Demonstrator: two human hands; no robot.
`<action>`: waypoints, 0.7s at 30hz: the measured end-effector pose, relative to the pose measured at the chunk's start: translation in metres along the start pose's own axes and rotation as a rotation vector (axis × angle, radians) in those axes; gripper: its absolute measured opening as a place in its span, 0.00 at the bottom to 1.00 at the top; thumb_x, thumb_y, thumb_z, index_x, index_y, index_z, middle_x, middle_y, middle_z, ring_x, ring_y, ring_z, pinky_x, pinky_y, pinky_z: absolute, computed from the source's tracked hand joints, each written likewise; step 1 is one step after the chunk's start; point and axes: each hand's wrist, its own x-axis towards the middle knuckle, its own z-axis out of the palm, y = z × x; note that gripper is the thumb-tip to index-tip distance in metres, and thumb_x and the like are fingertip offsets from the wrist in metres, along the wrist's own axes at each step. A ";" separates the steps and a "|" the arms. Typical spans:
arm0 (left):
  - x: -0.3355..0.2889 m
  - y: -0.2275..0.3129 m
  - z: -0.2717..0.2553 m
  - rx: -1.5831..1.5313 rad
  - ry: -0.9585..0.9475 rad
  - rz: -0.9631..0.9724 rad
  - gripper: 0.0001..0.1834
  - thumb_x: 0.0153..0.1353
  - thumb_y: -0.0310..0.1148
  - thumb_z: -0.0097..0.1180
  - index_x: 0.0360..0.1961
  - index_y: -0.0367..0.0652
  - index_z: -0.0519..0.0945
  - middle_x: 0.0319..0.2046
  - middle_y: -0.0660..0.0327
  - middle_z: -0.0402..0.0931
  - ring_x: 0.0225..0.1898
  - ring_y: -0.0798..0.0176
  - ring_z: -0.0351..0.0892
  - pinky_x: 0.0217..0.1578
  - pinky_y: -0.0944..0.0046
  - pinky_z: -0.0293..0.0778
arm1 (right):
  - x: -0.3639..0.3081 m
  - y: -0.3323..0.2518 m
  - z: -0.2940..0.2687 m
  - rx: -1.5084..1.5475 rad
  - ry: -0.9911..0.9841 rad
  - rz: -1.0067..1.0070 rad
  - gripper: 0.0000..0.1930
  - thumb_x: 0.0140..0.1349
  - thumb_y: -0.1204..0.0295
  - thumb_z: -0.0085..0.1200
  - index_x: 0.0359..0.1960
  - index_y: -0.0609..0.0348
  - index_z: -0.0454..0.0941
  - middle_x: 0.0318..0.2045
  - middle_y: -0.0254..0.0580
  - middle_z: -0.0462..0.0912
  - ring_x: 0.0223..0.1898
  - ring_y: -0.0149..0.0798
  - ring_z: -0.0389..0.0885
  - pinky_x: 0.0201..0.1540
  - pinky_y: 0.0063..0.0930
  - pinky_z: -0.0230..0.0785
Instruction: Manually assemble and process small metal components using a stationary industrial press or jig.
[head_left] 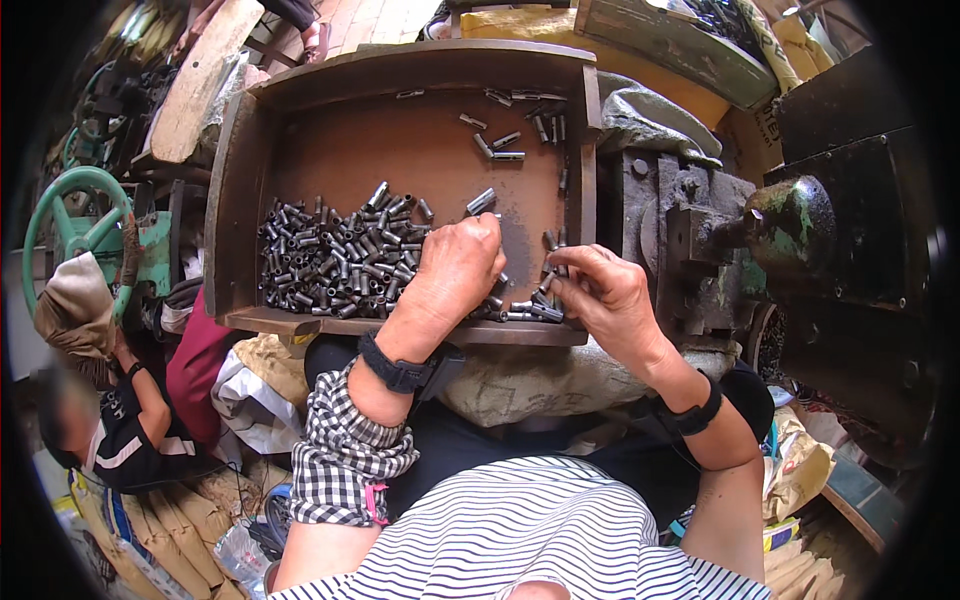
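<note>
A shallow wooden tray (420,55) with raised sides stands in front of me. A heap of short dark metal tubes (340,250) fills its left part. My left hand (455,265) is over the middle of the tray, its fingers closed and pointing down; what they grip is mostly hidden. A shiny metal cylinder (480,201) lies just beyond those fingertips. At the tray's right side my right hand (612,298) pinches a small metal tube (560,269) between thumb and forefinger. Several loose tubes (535,310) lie below, near the front right corner.
More metal pieces (545,128) are scattered at the tray's far right. A dark greasy machine (690,215) stands close on the right. Far left are a green handwheel (85,230) and another person (140,430). A sack (530,385) hangs below the tray's front edge.
</note>
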 end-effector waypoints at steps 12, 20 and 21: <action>-0.006 0.013 -0.006 -1.855 -0.248 -0.309 0.08 0.54 0.24 0.49 0.37 0.38 0.72 0.21 0.62 0.74 0.14 0.76 0.68 0.13 0.78 0.62 | -0.001 0.013 -0.005 0.900 0.077 0.445 0.07 0.61 0.73 0.52 0.35 0.65 0.71 0.25 0.39 0.80 0.22 0.27 0.80 0.19 0.13 0.70; -0.007 0.028 -0.004 -1.912 -0.273 -0.387 0.06 0.56 0.26 0.49 0.36 0.39 0.73 0.21 0.63 0.73 0.15 0.75 0.67 0.12 0.78 0.60 | -0.003 0.019 -0.002 1.033 0.135 0.523 0.07 0.62 0.71 0.52 0.35 0.63 0.71 0.25 0.41 0.80 0.19 0.25 0.79 0.17 0.13 0.69; -0.008 0.029 -0.004 -1.933 -0.261 -0.391 0.06 0.57 0.25 0.50 0.37 0.39 0.73 0.21 0.63 0.73 0.15 0.74 0.68 0.13 0.78 0.60 | -0.003 0.019 -0.003 1.034 0.134 0.524 0.07 0.62 0.71 0.52 0.35 0.63 0.71 0.25 0.41 0.80 0.19 0.25 0.79 0.17 0.13 0.69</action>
